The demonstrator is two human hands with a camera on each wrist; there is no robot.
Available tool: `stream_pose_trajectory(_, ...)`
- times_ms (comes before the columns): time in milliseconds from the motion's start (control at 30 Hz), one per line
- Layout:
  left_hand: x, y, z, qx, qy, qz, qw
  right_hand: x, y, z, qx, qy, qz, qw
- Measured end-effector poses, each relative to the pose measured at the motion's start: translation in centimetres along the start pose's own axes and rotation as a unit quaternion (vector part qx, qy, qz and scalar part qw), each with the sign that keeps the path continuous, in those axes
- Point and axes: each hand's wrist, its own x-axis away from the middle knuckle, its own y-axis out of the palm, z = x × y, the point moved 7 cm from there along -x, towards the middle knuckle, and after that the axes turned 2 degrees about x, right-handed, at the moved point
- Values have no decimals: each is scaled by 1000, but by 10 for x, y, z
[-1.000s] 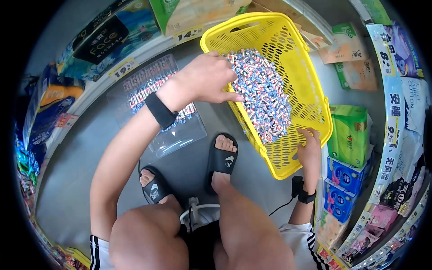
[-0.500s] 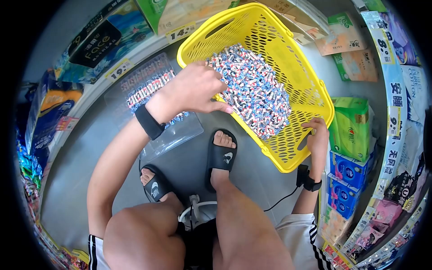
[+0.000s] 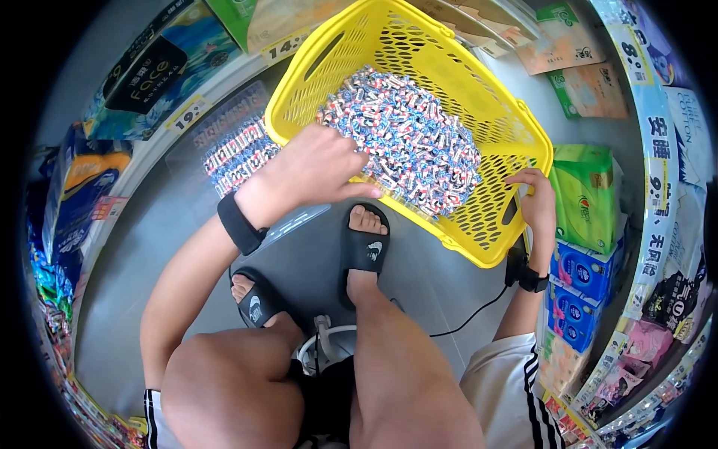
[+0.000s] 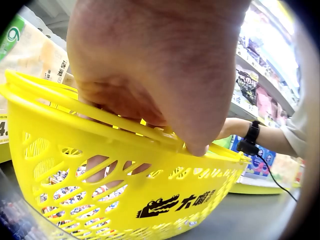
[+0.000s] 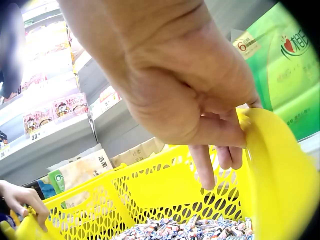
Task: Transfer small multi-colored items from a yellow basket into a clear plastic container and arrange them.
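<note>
A yellow perforated basket point(image 3: 449, 52) holds a heap of small wrapped candies point(image 3: 407, 138). The left hand point(image 3: 310, 168) grips its near-left rim, thumb outside and fingers over the inner side, as the left wrist view shows. At the right end, the right hand point(image 3: 537, 206) grips the rim by the handle slot; in the right wrist view this hand point(image 5: 190, 95) has several fingers hanging inside the basket wall point(image 5: 150, 182). Left of the basket lies a clear plastic tray with rows of the same candies point(image 3: 239, 153), partly covered by the left forearm.
Shelves with tissue packs point(image 3: 583, 198) and price labels curve along the right. A boxed tissue pack point(image 3: 153, 71) stands at the upper left. Below the basket are the person's feet in black slides point(image 3: 366, 247). A black cable point(image 3: 479, 308) runs from the right wrist.
The basket has shifted left and toward the top of the head view, with both hands on it, and now covers part of the clear tray. The right hand has moved slightly right and up.
</note>
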Motion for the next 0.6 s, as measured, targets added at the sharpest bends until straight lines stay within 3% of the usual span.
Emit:
stream_pose_trajectory(100,2,-3,4,-7,12,60,998,2,-4,-2,-26,-24,6,999)
stream_pose_trajectory(167,1,-3,3,13,9,8,1000,10,-5,-11,-20,-50,-10,998)
stream_pose_trajectory(300,-5,-13,-10,73,-18,-17,997,35,-7,-44,-18,-64,-43,997)
stream_pose_trajectory(367,-2,-35,-14,79,37,132,987,50,-6,-63,33,-78,-57,995)
stream_pose_trajectory(400,-1,-35,-19,78,37,131,988,56,-3,-72,86,-91,-69,990)
stream_pose_trajectory(500,5,-50,-29,-40,43,227,972,71,9,-84,46,-94,-127,986)
stream_pose_trajectory(533,6,-51,-32,-39,44,227,972,77,15,-90,10,-100,-171,980)
stream_pose_trajectory(600,5,-40,-46,-54,7,138,989,88,18,-108,15,-120,-194,974)
